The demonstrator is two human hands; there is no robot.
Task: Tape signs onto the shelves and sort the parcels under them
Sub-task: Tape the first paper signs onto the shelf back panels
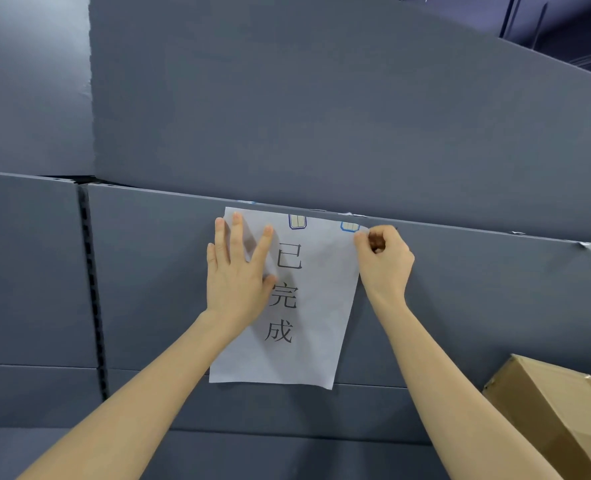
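A white paper sign (308, 341) with three black characters hangs against the grey shelf front (155, 271), just under the shelf's top edge. Two blue-edged stickers hold its top: one near the middle (297, 221), one at the right corner (349, 226). My left hand (238, 268) lies flat with spread fingers on the sign's upper left part. My right hand (384, 258) has curled fingers at the sign's top right corner, its fingertip by the corner sticker; something small and dark shows inside the curled fingers, and I cannot tell what it is.
A brown cardboard parcel (564, 410) sits at the lower right. A large grey panel (321, 98) rises behind the shelf edge. A slotted dark upright (93, 289) divides the shelf front on the left. Scraps of old tape (588, 245) stick to the edge at the right.
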